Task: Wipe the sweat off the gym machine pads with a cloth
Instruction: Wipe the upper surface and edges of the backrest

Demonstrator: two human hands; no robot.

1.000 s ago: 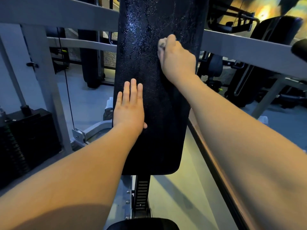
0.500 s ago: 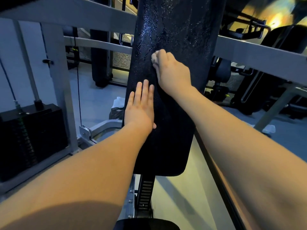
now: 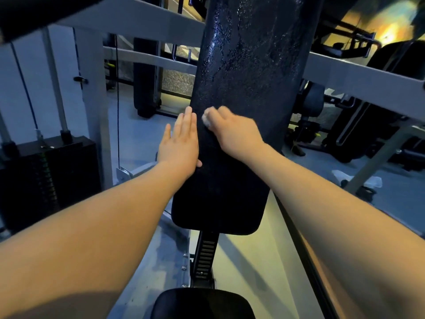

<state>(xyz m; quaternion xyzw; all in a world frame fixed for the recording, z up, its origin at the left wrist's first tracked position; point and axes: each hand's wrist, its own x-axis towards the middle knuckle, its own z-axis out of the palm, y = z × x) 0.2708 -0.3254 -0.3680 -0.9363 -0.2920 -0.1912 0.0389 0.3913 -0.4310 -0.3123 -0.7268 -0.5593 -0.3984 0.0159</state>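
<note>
A tall black back pad (image 3: 250, 72) stands upright in front of me, its upper part glistening with wet streaks. My right hand (image 3: 234, 131) is curled around a small white cloth (image 3: 206, 118) and presses it against the pad's middle, near the left edge. My left hand (image 3: 180, 143) lies flat with straight fingers on the pad's left edge, right beside the cloth. Most of the cloth is hidden inside my right fist. A black seat pad (image 3: 202, 302) shows at the bottom edge.
Grey frame bars (image 3: 142, 21) cross behind the pad. A black weight stack (image 3: 48, 178) with a cable stands at the left. A toothed adjustment post (image 3: 205, 254) runs below the pad. Other dark machines (image 3: 358, 125) and a white cloth on the floor (image 3: 365, 180) lie to the right.
My right hand has slid the cloth down and to the left along the pad, ending close to my left hand's fingertips. My left hand has stayed at the pad's left edge.
</note>
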